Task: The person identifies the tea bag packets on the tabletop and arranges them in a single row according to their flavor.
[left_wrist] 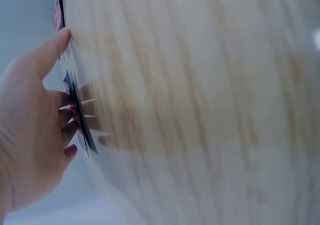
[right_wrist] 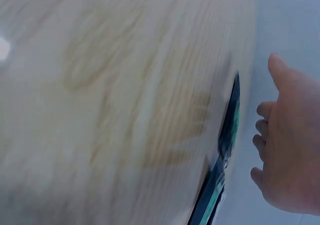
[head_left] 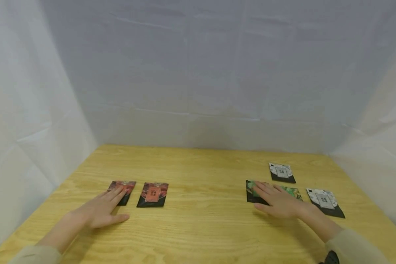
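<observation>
My left hand (head_left: 100,211) reaches over a red-and-black flat packet (head_left: 124,200), partly covering it. In the left wrist view, the straight fingertips touch the packet (left_wrist: 80,112). Beside it lies a second red-and-black packet (head_left: 153,194) with a label panel. On the right, my right hand (head_left: 277,201) is spread over two green-and-black packets, covering much of the left one (head_left: 250,196) and part of the right one (head_left: 293,192). The right wrist view has that hand (right_wrist: 292,140) a little above the green packets (right_wrist: 230,127), fingers apart from them.
Two white-and-black packets lie at the right, one farther back (head_left: 282,172) and one nearer the right edge (head_left: 325,203). The wooden table (head_left: 201,227) is enclosed by white sheeting (head_left: 198,91) at the back and both sides.
</observation>
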{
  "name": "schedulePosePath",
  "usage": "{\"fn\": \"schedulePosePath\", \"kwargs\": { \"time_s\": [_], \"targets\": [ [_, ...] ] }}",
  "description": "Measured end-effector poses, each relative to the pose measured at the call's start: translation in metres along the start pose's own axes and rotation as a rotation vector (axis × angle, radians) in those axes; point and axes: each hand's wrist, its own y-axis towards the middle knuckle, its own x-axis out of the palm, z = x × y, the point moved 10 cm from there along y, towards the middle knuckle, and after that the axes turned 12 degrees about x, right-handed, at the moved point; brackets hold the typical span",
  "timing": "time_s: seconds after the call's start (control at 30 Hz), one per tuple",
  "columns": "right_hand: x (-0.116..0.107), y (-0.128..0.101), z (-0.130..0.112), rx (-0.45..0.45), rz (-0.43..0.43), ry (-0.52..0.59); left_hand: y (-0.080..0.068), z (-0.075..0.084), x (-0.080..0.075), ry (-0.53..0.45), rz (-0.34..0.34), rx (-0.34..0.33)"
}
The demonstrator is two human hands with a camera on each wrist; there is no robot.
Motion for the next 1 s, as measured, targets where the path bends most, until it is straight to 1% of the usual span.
{"fn": "schedulePosePath", "kwargs": {
  "time_s": [0.13, 0.37, 0.53, 0.73, 1.0],
  "targets": [
    [0.003, -0.006, 0.011, 0.008, -0.003, 0.032, 0.001, 0.0, 0.0, 0.004, -0.003, 0.0],
    [0.005, -0.013, 0.021, 0.025, -0.025, 0.03, 0.001, -0.002, 0.001, 0.009, -0.001, -0.006],
    [0.007, -0.017, 0.025, 0.035, -0.071, 0.033, 0.0, -0.001, 0.001, -0.004, -0.006, -0.018],
    [0.01, -0.018, 0.025, 0.035, -0.104, 0.019, 0.0, -0.002, 0.002, -0.01, -0.014, -0.028],
    [0.013, -0.017, 0.027, 0.041, -0.132, 0.007, 0.0, -0.002, 0.001, 0.008, -0.001, -0.017]
  ]
}}
